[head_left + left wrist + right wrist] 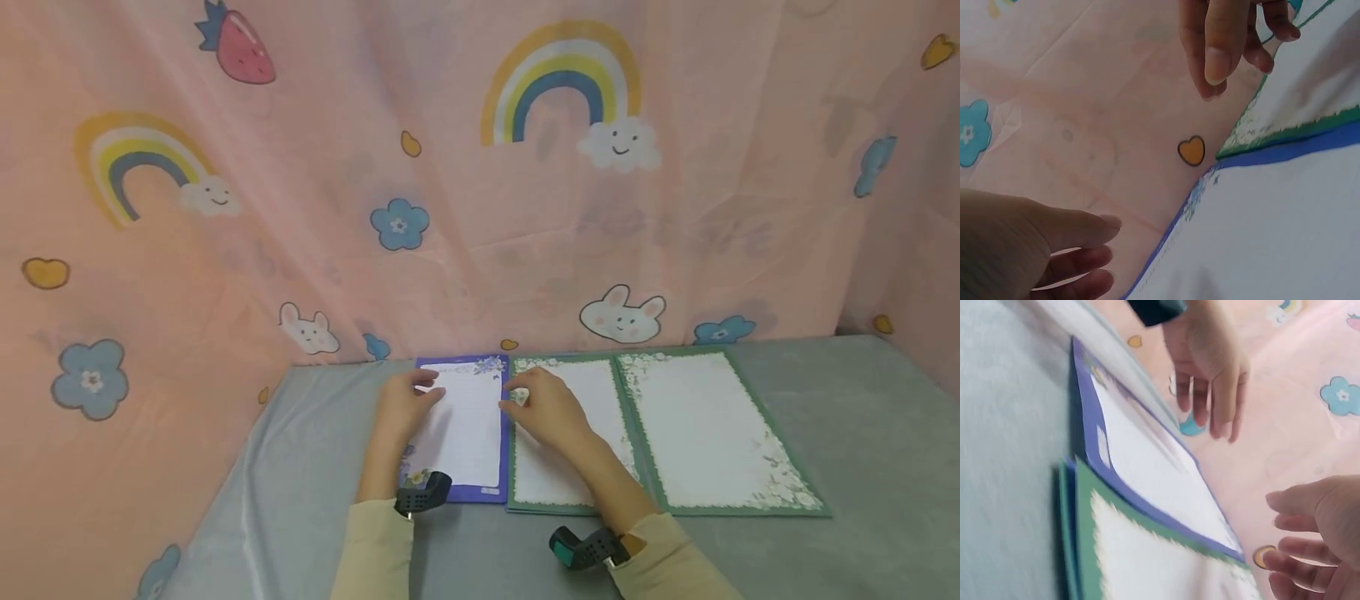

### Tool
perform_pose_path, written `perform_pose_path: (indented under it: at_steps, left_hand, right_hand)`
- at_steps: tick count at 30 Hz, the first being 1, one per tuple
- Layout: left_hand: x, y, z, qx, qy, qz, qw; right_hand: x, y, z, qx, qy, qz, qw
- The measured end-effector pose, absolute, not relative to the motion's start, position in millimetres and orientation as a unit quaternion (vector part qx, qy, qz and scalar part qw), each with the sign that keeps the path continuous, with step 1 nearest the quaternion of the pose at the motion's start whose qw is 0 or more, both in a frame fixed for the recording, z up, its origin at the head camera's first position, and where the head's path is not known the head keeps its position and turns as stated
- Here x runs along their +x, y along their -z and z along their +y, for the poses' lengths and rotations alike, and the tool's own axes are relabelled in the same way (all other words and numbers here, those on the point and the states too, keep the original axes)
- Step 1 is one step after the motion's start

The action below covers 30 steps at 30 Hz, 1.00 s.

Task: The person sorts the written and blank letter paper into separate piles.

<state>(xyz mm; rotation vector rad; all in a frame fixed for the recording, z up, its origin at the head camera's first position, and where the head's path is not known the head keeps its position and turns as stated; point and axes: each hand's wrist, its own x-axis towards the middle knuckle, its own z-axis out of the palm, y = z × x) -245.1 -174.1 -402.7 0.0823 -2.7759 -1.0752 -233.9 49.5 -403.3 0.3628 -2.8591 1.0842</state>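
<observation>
A purple-bordered, flower-trimmed writing sheet (468, 437) with faint lines lies flat on the table. Beside it on the right is a green-bordered floral sheet (543, 475), with a second green-bordered one (712, 417) farther right. My left hand (403, 406) hovers over the purple sheet's left side, its fingers loosely bent and holding nothing. Over the seam between the purple sheet and the middle green one, my right hand (551, 408) is likewise bent loosely around nothing. In the right wrist view both hands are apart from the paper, and more green and blue edges (1069, 519) show beneath the green sheet.
A grey cloth (847, 433) covers the table. Behind it hangs a pink curtain (480, 275) printed with rainbows, flowers and rabbits, close to the sheets' far edges. Each wrist wears a black strap device, the left one (423, 493) overlapping the purple sheet's lower edge in the head view.
</observation>
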Motion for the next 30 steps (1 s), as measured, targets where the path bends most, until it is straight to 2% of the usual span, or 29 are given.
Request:
perform_pose_path:
  at_steps: [9, 18, 24, 30]
  left_hand:
    - [-242, 391, -135, -0.049, 0.377, -0.923, 0.059]
    - [-243, 408, -109, -0.088, 0.382, -0.919, 0.029]
    - [-241, 419, -98, -0.098, 0.392, -0.915, -0.01]
    - [-240, 427, -95, -0.093, 0.383, -0.919, -0.011]
  right_hand:
    - [-234, 395, 98, 0.113, -0.38, -0.916, 0.059]
    - [-223, 399, 154, 0.101, -0.377, -0.917, 0.087]
    - [-212, 409, 186, 0.064, -0.392, -0.916, 0.059]
    - [-208, 418, 201, 0.046, -0.411, -0.909, 0.045]
